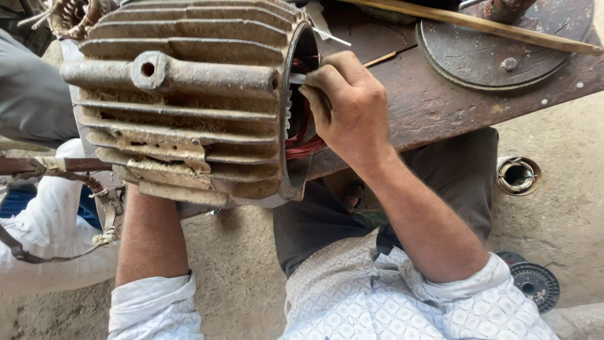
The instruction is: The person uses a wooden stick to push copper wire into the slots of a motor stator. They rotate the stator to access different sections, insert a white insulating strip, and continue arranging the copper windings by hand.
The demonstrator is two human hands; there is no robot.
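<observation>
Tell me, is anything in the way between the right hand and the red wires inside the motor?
Nothing visible. The right hand is at the motor's open end, pressing a thin white strip right by the red wires.

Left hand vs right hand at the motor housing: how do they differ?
The right hand is in full view at the open end of the motor housing, fingers pinching a pale strip near the red windings. The left hand is hidden under the housing; only its forearm shows. Both arms wear rolled-up white patterned sleeves.
</observation>
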